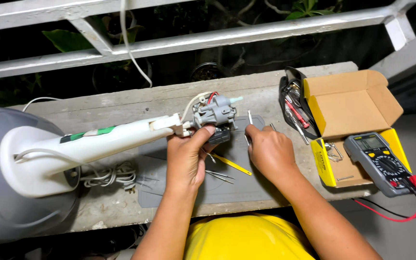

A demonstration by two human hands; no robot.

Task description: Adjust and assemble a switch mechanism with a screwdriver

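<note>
The left hand [185, 156] closes thumb and fingers around a small grey plastic motor assembly [215, 114] on the end of a white plastic fan neck [102, 139], palm down. The neck's long axis runs left to right, motor end pointing right. Just right of the motor, the right hand [268, 151] pinches a thin metal tool [249, 118], upright. Both rest over a grey rubber mat [227, 185].

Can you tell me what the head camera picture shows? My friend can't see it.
A person's left hand grips a grey motor part on a white fan neck, while the right hand holds a thin metal tool beside it. A multimeter lies on an open cardboard box.
</note>
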